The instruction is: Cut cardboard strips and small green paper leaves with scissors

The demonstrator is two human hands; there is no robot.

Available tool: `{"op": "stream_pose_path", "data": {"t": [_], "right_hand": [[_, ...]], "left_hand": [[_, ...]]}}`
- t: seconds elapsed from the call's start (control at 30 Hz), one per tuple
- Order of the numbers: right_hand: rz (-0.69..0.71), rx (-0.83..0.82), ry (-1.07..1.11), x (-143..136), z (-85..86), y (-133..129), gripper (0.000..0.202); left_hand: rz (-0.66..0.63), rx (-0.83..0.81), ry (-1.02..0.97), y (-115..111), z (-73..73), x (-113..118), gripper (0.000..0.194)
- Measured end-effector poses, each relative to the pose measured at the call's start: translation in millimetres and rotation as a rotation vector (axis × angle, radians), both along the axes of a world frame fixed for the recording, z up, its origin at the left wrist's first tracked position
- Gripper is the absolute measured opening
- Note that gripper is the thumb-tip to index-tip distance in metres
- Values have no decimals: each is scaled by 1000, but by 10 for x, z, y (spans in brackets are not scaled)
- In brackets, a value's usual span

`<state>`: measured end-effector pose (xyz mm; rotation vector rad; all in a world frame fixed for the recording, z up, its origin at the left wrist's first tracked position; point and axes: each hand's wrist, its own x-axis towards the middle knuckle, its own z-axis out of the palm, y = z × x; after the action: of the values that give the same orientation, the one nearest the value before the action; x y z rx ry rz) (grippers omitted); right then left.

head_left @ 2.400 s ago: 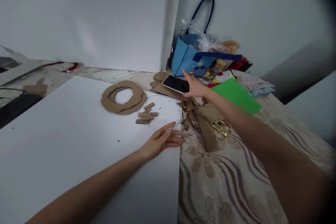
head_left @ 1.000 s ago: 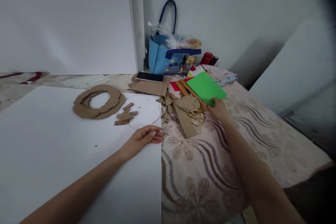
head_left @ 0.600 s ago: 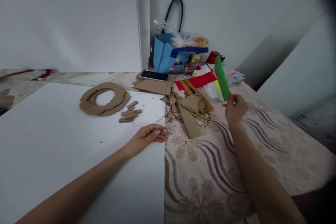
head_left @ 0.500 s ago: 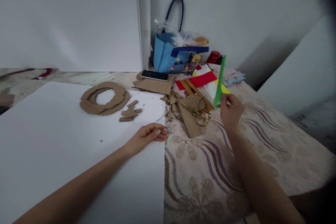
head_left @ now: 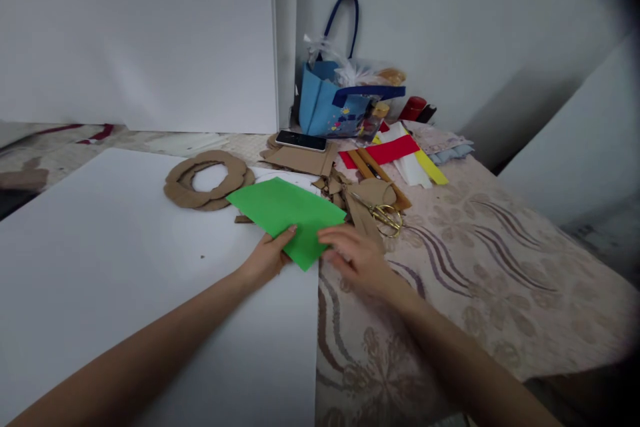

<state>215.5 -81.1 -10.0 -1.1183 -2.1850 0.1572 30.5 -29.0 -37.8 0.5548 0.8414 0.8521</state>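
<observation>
My left hand (head_left: 270, 257) grips a bright green sheet (head_left: 287, 210), paper or felt, by its near edge, thumb on top. The sheet is raised over the right side of a large white board (head_left: 125, 267). Against the sheet's right edge is my right hand (head_left: 357, 257), fingers stretched out and thumb apart, slightly blurred; whether it touches is hard to tell. Left of the sheet lie scalloped cardboard rings (head_left: 187, 197), stacked. Small cardboard strips (head_left: 243, 219) are mostly covered by the sheet. Gold-handled scissors (head_left: 385, 215) rest on cardboard scraps (head_left: 367, 223) beyond my right hand.
A blue bag (head_left: 325, 103) stands against the wall at the back. Before it, a phone (head_left: 301, 140) lies on cardboard. Red (head_left: 387, 151), white and yellow strips lie right of a wooden ruler (head_left: 393, 190), with a gold-capped bottle (head_left: 375, 120) behind. Patterned cloth (head_left: 480, 247) covers the surface.
My right hand has brought the green sheet leftwards from beside the coloured strips to above the white board. My left hand, empty before, has taken hold of it; the right fingers have loosened.
</observation>
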Motion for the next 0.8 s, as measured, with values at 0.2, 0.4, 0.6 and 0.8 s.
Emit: {"op": "stream_pose_path", "data": {"t": [0.2, 0.4, 0.6, 0.8], "right_hand": [[-650, -78, 6, 955, -148, 224, 13], [-634, -219, 13, 1289, -399, 328, 18], [-681, -253, 176, 1237, -331, 310, 10], [-560, -414, 561, 908, -184, 185, 27]], "left_hand": [[5, -29, 1, 19, 2, -2, 30], [-52, 1, 0, 43, -40, -26, 31], [-54, -15, -5, 36, -16, -22, 34], [-112, -6, -45, 20, -24, -44, 35]]}}
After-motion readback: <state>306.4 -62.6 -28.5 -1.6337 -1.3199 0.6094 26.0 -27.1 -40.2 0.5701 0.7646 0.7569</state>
